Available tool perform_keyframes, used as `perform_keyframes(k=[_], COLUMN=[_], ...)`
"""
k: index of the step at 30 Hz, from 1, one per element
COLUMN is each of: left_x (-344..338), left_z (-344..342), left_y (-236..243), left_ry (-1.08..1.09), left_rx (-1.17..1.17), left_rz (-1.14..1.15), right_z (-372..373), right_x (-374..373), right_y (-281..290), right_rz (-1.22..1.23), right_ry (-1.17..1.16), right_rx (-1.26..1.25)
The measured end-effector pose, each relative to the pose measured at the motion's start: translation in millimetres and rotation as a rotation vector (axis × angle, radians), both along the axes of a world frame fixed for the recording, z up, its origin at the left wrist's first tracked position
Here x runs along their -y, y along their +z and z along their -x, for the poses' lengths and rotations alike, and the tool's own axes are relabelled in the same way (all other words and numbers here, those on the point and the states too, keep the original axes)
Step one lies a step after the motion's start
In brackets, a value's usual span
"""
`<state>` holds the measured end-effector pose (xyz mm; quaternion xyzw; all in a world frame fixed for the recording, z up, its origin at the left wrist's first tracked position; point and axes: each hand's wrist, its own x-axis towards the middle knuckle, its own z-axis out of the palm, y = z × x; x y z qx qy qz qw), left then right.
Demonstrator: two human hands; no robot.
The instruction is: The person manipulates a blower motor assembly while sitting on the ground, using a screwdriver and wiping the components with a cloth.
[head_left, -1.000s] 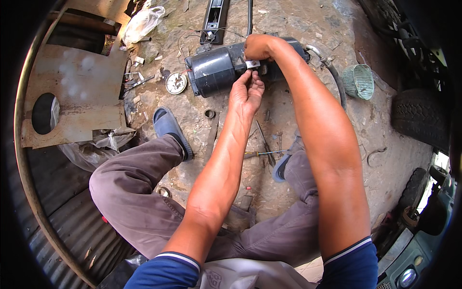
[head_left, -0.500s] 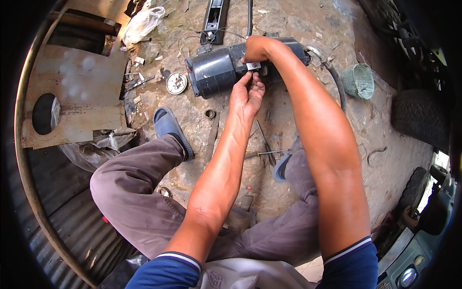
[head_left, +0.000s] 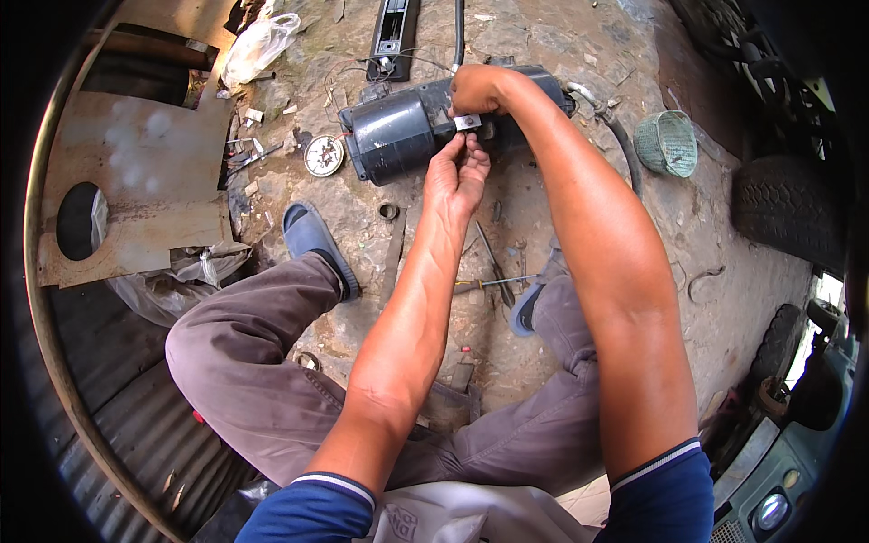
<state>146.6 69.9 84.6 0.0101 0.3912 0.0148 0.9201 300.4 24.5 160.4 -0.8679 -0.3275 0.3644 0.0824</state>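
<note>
The dark cylindrical casing (head_left: 403, 131) lies on its side at the far middle of the scene, its length running left to right over the stony ground (head_left: 561, 45). At about its middle sits a small pale metal block (head_left: 467, 122), and I have both hands there. My left hand (head_left: 457, 172) comes in from the near side, thumb and fingertips drawn together against the block's near edge; I cannot tell whether they pinch some small piece or only press. My right hand (head_left: 475, 90) is curled over the casing just beyond the block, knuckles up; its fingertips are mostly hidden from me, so I cannot tell what it grasps.

I judge the step in hand to be close finger work at that block, one hand on either side. The next move, as I read it, calls for a steady left fingertip hold and small turns or nudges from the right, without rolling the casing.

A thin wire (head_left: 434, 61) loops beyond it, near a long dark rail (head_left: 393, 41). Left of the casing is a round dish (head_left: 312, 163) of small bits; well to the right stands a green mesh basket (head_left: 661, 149). Nearer me lies a screwdriver (head_left: 484, 283), within reach, I would say, if fingers alone fall short
</note>
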Motion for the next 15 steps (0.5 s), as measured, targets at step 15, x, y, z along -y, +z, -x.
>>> perform_keyframes(k=[15], left_x=[0.5], left_z=[2.4], left_y=[-4.5], left_ry=[-0.026], left_rx=[0.011], left_rz=[0.020], right_z=[-1.3], right_x=[1.3], right_y=[-8.6], right_rz=[0.001], right_ry=[0.019], right_rx=[0.022])
